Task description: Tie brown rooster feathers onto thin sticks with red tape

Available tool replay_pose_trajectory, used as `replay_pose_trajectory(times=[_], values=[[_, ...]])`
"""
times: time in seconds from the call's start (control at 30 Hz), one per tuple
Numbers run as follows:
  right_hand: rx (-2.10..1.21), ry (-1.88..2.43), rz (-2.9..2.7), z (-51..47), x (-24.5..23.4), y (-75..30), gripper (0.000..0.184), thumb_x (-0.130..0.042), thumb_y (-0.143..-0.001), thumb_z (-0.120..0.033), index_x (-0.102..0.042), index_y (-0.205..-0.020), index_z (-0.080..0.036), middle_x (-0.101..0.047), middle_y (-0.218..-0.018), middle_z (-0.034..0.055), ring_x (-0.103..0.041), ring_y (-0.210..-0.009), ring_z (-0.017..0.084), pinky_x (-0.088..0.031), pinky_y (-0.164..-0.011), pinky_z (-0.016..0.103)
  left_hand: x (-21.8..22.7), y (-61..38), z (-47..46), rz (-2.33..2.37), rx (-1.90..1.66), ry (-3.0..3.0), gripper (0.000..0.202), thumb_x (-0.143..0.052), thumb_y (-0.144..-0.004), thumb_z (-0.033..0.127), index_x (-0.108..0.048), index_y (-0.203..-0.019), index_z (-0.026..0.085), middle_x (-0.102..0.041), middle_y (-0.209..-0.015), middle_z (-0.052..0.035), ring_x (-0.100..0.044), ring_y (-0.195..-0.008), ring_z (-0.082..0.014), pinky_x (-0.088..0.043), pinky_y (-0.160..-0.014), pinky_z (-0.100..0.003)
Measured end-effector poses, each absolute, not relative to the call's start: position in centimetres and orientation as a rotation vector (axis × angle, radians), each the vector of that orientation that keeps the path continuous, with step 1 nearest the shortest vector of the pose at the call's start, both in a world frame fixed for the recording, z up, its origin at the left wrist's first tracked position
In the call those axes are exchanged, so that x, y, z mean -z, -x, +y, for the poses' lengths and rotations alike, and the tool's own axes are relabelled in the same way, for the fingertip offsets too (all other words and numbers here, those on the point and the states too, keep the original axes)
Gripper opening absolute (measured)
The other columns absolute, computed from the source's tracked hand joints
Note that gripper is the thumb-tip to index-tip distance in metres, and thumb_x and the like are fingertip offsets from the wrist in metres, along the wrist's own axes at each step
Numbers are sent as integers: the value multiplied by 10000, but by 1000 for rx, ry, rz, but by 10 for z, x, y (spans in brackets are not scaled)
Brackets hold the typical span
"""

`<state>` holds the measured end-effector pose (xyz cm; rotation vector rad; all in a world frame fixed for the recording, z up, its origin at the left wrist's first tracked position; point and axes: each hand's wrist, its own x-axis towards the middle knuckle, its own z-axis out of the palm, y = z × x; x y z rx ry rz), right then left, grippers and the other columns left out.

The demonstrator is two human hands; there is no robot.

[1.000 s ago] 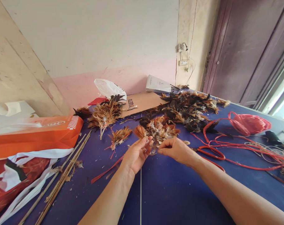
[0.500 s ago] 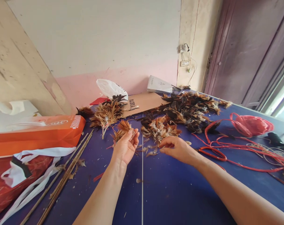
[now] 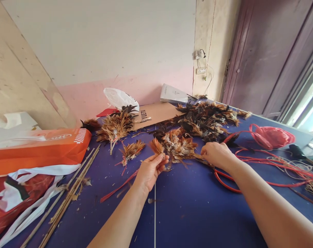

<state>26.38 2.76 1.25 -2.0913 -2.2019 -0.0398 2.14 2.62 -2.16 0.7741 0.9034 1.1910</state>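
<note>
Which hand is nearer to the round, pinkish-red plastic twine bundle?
Right. The right hand is left of the bundle, with a gap; the left hand, pinching reddish-brown feathers, is much farther left.

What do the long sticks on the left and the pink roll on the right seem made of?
The long sticks: probably bamboo or wood, matte tan, judging by their slender, straight lengths. The pink roll: likely plastic twine or ribbon, fairly glossy, judging by its crinkled sheen.

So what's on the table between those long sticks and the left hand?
In the head view, a red strip and tiny scraps, with a small feather bundle farther back.
</note>
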Motion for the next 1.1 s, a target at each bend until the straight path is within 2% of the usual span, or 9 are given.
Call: replay_pose_trajectory(times=[0.1,0.2,0.3,0.4,0.57,0.67,0.73,0.83,1.1], values=[[69,2190,-2247,28,-9,-262,235,-483,-682,-203,-684,-804,-202,-661,-877,116,-569,-891,286,-335,-726,385,23,-23,26,912,-1169,-799,174,-676,-661,192,-657,-816,116,-679,-838,-96,-628,-719,-130,-479,-548,-168],[-3,2253,-2244,31,-6,-264,231,-487,-649,-141,-683,-766,-175,-665,-832,134,-589,-845,272,-338,-711,369,24,-23,25,927,-1151,-808,179,-681,-657,196,-656,-814,113,-679,-843,-97,-627,-720,-128,-479,-550,-164],[-16,2268,-2228,33,-4,-268,218,-480,-624,-98,-678,-696,-153,-666,-769,134,-598,-795,262,-336,-697,363,25,-24,24,937,-1133,-808,173,-679,-661,202,-654,-804,109,-679,-833,-98,-626,-707,-123,-477,-549,-161],[-55,2174,-2187,32,-9,-272,206,-473,-662,-144,-676,-692,-162,-659,-754,101,-588,-760,233,-341,-658,323,26,-26,22,924,-1115,-800,182,-685,-655,207,-652,-809,116,-679,-839,-99,-628,-717,-130,-480,-567,-169],[-721,1558,-1791,24,-16,-255,230,-546,-682,-354,-666,-742,-168,-595,-619,4,-496,-556,123,-328,-526,234,26,-33,15,900,-1070,-767,169,-690,-649,219,-657,-784,121,-681,-836,-97,-630,-731,-139,-471,-565,-172],[-1108,1271,-1518,19,-8,-228,232,-598,-652,-362,-644,-739,-152,-582,-621,-8,-465,-541,91,-350,-536,216,26,-38,12,856,-1065,-742,191,-694,-643,223,-663,-803,124,-676,-886,-97,-628,-756,-149,-466,-562,-177],[-1233,1159,-1454,16,-1,-211,219,-610,-649,-350,-633,-697,-138,-569,-602,-7,-452,-538,81,-357,-545,212,25,-40,10,831,-1073,-713,213,-700,-635,215,-665,-826,126,-673,-901,-94,-627,-759,-152,-464,-564,-183],[-1275,1144,-1357,16,8,-195,221,-628,-635,-342,-628,-687,-127,-560,-596,-11,-433,-533,71,-354,-546,206,24,-42,9,830,-1094,-666,212,-710,-619,196,-667,-813,124,-680,-855,-86,-627,-727,-149,-465,-563,-192],[-1127,1206,-1367,18,20,-187,257,-601,-654,-368,-653,-723,-126,-572,-597,0,-436,-535,87,-351,-525,216,24,-44,9,831,-1131,-600,190,-721,-600,178,-669,-776,134,-679,-781,-66,-622,-683,-138,-462,-548,-194]])
